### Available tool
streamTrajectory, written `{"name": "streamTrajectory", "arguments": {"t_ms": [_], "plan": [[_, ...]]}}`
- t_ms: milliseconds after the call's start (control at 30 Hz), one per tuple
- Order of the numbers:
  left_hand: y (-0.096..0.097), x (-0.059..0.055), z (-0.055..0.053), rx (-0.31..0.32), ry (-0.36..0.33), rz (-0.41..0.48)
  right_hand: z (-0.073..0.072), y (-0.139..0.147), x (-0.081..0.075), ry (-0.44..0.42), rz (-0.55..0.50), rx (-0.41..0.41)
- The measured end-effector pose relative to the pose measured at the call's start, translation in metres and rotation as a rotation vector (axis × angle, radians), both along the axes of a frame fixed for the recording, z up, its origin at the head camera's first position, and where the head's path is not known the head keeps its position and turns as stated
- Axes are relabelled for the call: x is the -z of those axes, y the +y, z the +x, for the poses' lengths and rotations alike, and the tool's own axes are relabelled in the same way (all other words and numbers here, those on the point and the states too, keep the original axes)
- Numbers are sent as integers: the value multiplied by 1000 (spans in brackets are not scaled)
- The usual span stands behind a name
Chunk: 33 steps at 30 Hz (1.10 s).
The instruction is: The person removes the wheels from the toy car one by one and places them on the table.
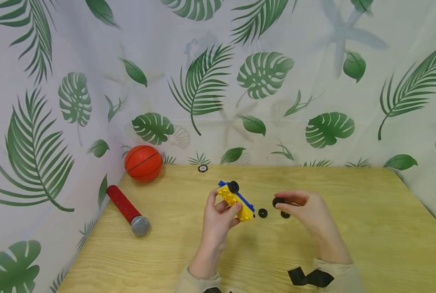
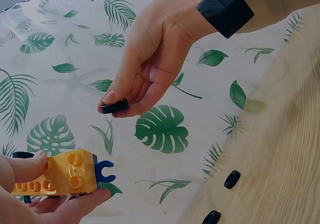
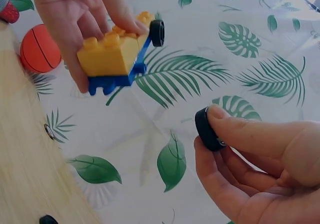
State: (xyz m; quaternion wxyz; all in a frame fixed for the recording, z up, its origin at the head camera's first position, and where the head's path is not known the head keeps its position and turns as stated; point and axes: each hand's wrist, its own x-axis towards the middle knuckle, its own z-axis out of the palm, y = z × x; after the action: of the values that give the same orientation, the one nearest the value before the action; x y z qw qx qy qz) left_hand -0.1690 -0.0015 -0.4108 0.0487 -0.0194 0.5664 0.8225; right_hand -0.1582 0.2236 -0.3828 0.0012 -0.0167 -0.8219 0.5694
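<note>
My left hand (image 1: 218, 219) grips a yellow and blue toy car (image 3: 107, 59) made of studded blocks, held above the table and tilted. One black wheel (image 3: 157, 33) sits on the car's blue base, and a blue hook-shaped coupling (image 2: 105, 171) sticks out at one end. To its right, my right hand (image 1: 309, 209) pinches a loose black toy wheel (image 3: 207, 129) between thumb and fingers, apart from the car. Two more black wheels lie on the table: one wheel (image 1: 263, 213) between the hands, another wheel (image 1: 285, 214) partly hidden below the right hand.
A red ball (image 1: 143, 163) with black lines stands at the back left corner of the wooden table (image 1: 379, 211). Nearer, a red microphone (image 1: 128, 209) lies along the left edge. A small round chip (image 1: 202, 168) is at the back edge, before the leaf-print cloth (image 1: 210, 134).
</note>
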Motion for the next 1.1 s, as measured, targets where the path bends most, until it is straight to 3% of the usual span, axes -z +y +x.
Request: {"name": "streamTrajectory", "arguments": {"t_ms": [233, 400, 667, 1100], "plan": [[-4, -3, -4, 16, 7, 16, -4, 23, 0, 45, 102, 55], [-8, -3, -6, 15, 9, 19, -6, 33, 4, 40, 137, 80], [-12, -3, -7, 3, -8, 46, -5, 45, 10, 22, 284, 113], [-16, -1, -6, 15, -7, 56, -13, 58, 37, -21, 402, 146]]}}
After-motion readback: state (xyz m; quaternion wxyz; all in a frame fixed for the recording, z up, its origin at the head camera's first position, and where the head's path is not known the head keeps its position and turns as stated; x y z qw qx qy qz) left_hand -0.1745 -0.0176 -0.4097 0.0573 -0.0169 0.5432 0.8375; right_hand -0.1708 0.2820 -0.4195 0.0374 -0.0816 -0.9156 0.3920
